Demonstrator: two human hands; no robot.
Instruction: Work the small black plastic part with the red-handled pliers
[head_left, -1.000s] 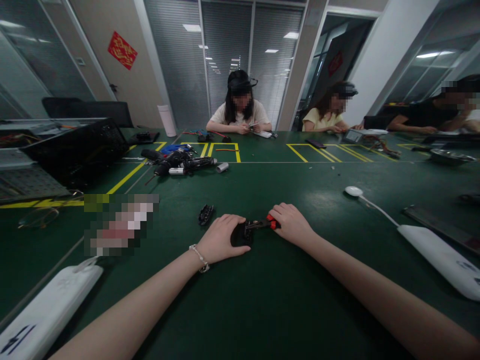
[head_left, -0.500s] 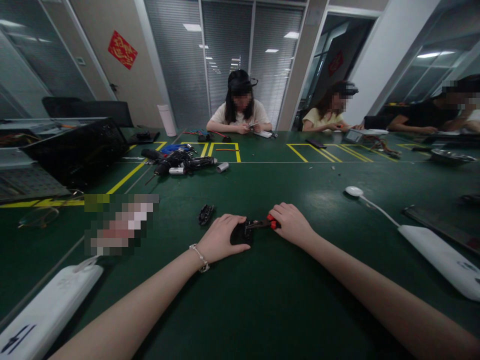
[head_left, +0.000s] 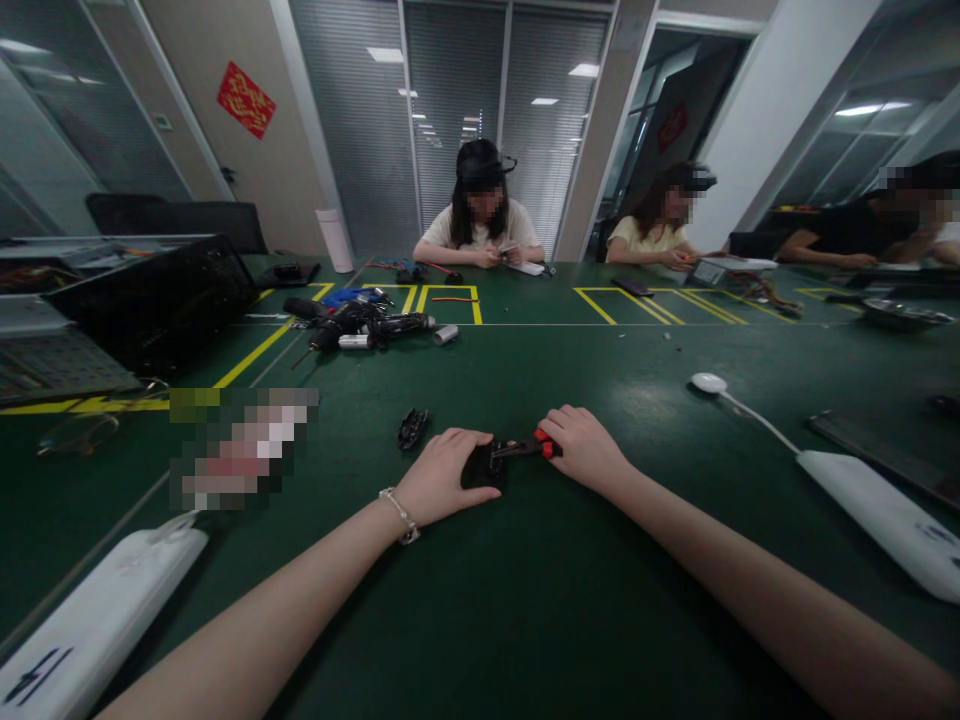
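Observation:
My left hand (head_left: pixel 442 478) is closed around a small black plastic part (head_left: pixel 480 468), holding it at the table surface with the thumb along its near side. Red-handled pliers (head_left: pixel 541 445) are gripped in my right hand (head_left: pixel 585 447). Their dark jaws point left and reach the black part's right end; whether they pinch anything there is too small to tell. Another small black piece (head_left: pixel 412 429) lies on the green table (head_left: pixel 480 610), just beyond my left hand and apart from it.
Further back lie a drill (head_left: pixel 337 325) and small metal cylinders (head_left: pixel 445 335). White power banks lie at left (head_left: pixel 105 610) and right (head_left: pixel 877 510), the right one with a cable. A black computer case (head_left: pixel 157 310) stands at left. Several people sit across the table.
Both my hands, the black part and the pliers stay almost in the same place. Across the table, a person in yellow has shifted their hands slightly.

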